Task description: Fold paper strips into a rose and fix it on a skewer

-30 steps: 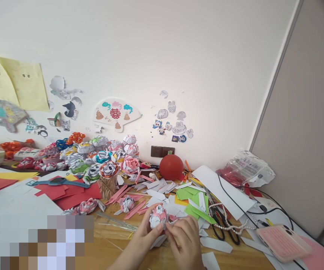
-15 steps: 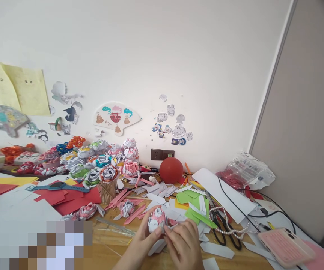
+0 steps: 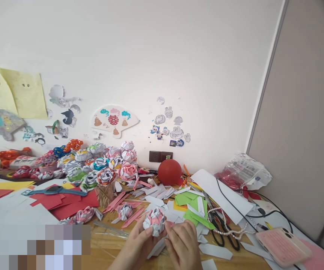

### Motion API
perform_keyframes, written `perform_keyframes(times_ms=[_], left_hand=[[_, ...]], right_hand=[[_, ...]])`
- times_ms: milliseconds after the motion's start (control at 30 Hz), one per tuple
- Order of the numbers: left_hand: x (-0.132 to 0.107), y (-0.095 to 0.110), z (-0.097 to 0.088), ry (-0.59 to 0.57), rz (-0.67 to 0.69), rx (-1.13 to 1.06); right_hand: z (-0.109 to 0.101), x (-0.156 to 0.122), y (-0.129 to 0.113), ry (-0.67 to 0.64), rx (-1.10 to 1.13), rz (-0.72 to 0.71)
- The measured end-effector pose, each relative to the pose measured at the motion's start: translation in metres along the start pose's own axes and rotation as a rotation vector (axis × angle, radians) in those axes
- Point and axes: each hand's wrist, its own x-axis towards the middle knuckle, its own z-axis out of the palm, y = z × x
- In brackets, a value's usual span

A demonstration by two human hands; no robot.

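Note:
A pink and white folded-paper flower [image 3: 154, 222] sits above the front of the wooden table. My left hand [image 3: 140, 237] holds it from the left and below, with the thumb against its lower front. At the flower's right edge are the curled fingers of my right hand [image 3: 183, 242], pinched on its paper; the fingertips are partly hidden. Behind the hands, a smaller grey-white and pink paper flower [image 3: 125, 212] lies among pink folded strips [image 3: 133, 217]. White folded strips [image 3: 216, 251] lie right of my right hand.
Paper flowers [image 3: 100, 164] crowd the back left by a blue watch [image 3: 53, 190] and red paper [image 3: 74, 206]. A red balloon [image 3: 169, 172] rests near the wall. Black-handled scissors [image 3: 226, 232], a pearl string [image 3: 242, 231], cables and a pink phone [image 3: 283, 247] lie right.
The paper flower has turned and shifted slightly left in my left hand, showing more of its front. My right fingers remain at its right edge. The whole view has shifted slightly.

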Motion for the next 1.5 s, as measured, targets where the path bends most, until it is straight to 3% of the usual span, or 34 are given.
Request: perform_keyframes(times_ms=[300, 1000, 1233, 1500], left_hand=[[0.000, -0.007, 0.002, -0.065, 0.011, 0.015], [0.000, -0.007, 0.002, -0.069, -0.023, -0.039], [0.002, -0.008, 0.000, -0.072, -0.008, -0.003], [0.004, -0.009, -0.006, -0.061, 0.014, 0.008]], right_hand=[[0.002, -0.004, 0.002, -0.097, 0.011, 0.074], [0.002, -0.001, -0.002, -0.017, -0.005, 0.089], [0.003, -0.009, 0.000, -0.056, -0.038, 0.130], [0.004, -0.007, -0.001, -0.063, -0.016, 0.067]])
